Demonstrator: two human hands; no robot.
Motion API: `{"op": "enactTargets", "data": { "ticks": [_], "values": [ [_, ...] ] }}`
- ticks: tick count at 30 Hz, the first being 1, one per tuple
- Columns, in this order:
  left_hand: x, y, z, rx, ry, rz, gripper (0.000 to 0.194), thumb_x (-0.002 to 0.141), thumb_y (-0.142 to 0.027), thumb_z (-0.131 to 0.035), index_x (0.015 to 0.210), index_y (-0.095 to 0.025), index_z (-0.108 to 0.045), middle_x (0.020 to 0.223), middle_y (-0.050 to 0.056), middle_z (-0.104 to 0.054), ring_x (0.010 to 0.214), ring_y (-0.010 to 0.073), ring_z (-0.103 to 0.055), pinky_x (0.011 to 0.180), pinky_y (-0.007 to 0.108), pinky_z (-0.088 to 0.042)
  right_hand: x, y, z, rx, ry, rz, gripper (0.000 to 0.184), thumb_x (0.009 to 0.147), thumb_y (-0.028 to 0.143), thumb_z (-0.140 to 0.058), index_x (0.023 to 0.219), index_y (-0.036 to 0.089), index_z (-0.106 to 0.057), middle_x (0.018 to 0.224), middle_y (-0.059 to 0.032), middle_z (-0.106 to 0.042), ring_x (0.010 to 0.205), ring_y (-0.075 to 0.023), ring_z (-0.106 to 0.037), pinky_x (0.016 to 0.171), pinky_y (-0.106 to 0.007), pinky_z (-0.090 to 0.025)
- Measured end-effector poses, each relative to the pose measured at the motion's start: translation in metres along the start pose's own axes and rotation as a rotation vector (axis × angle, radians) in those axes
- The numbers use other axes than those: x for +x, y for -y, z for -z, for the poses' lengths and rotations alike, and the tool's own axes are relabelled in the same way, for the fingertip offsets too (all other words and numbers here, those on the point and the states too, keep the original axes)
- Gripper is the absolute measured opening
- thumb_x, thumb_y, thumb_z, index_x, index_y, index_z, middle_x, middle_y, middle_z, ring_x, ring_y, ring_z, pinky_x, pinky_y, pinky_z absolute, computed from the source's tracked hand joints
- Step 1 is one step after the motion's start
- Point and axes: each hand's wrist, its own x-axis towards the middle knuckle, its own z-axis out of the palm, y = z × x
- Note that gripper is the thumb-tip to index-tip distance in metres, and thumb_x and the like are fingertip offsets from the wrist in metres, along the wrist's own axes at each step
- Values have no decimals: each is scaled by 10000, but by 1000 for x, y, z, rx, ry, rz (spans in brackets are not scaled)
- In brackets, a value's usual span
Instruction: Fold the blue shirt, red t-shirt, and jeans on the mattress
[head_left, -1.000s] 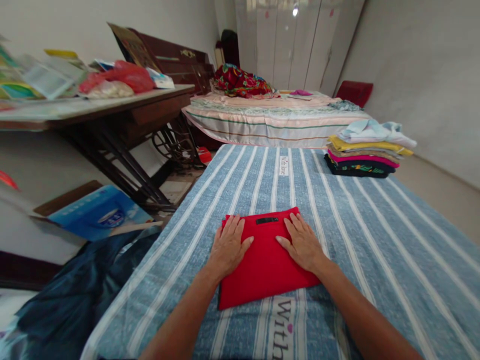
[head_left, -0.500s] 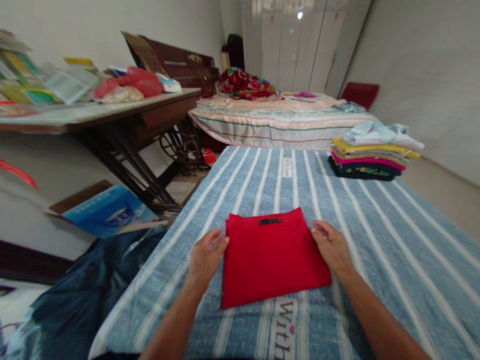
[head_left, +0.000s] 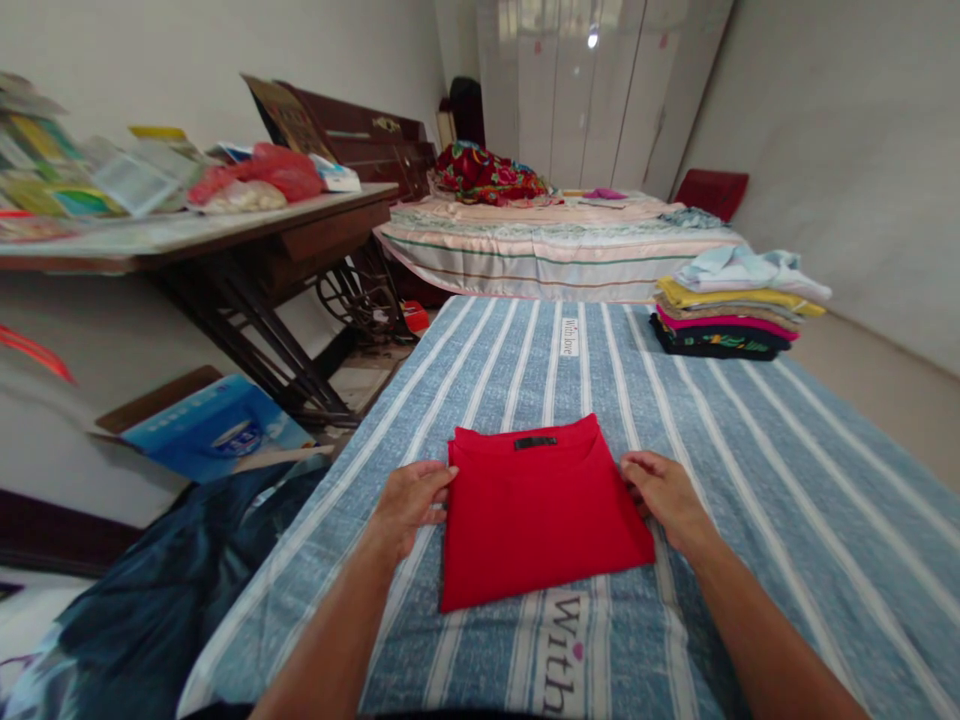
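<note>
Flanking one folded red shirt (head_left: pixel 540 520) in the head view, two bare hands meet its opposite sides. The left hand (head_left: pixel 409 503) has its fingers half curled, the thumb at the left edge; the right hand (head_left: pixel 670 503) bends its fingers loosely at the right edge. Whether either pinches the cloth, I cannot tell. The shirt lies flat near the front of one blue striped bed (head_left: pixel 757 500), its one black label (head_left: pixel 535 442) at the neckline. One stack of folded clothes (head_left: pixel 727 310) sits farther back, right; one counter (head_left: pixel 262 217) at left carries one red bag (head_left: pixel 283 172).
</note>
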Motion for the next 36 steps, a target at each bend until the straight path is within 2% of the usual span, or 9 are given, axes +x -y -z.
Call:
{"op": "enactTargets", "data": {
  "ticks": [4,16,22,28,36],
  "values": [
    [9,-5,-2,68,36,19,385,513,-385,-731,776,-140,-594,653,8,-631,528,108,-563,501,222,-423,0,2,-1,-6,20,-35,286,648,408,-586,799,166,-613,540,43,-496,413,-97,-437,344,-188,-300],
    [17,-8,-5,136,63,29,374,532,-419,-729,758,-148,-603,661,38,-665,531,139,-595,501,240,-448,1,8,-4,-158,29,-7,274,678,425,-568,744,166,-632,439,53,-442,364,-90,-368,339,-192,-213],
    [24,-4,-4,136,78,54,348,557,-417,-719,745,-159,-580,651,35,-665,538,144,-606,499,238,-450,5,6,-5,-205,23,29,291,664,432,-560,733,163,-646,543,1,-583,436,-120,-464,386,-216,-278],
    [29,-1,-3,188,55,30,343,579,-446,-694,732,-170,-560,578,1,-616,476,127,-566,430,204,-387,8,2,-4,-214,19,37,294,673,422,-560,765,160,-656,611,-22,-635,488,-145,-522,431,-233,-345],
    [30,-3,-4,211,57,31,379,566,-485,-688,719,-173,-536,556,-13,-588,438,110,-530,399,187,-340,10,0,-4,-243,30,46,312,686,430,-553,795,157,-657,627,-24,-642,508,-150,-535,445,-237,-356]
  ]
}}
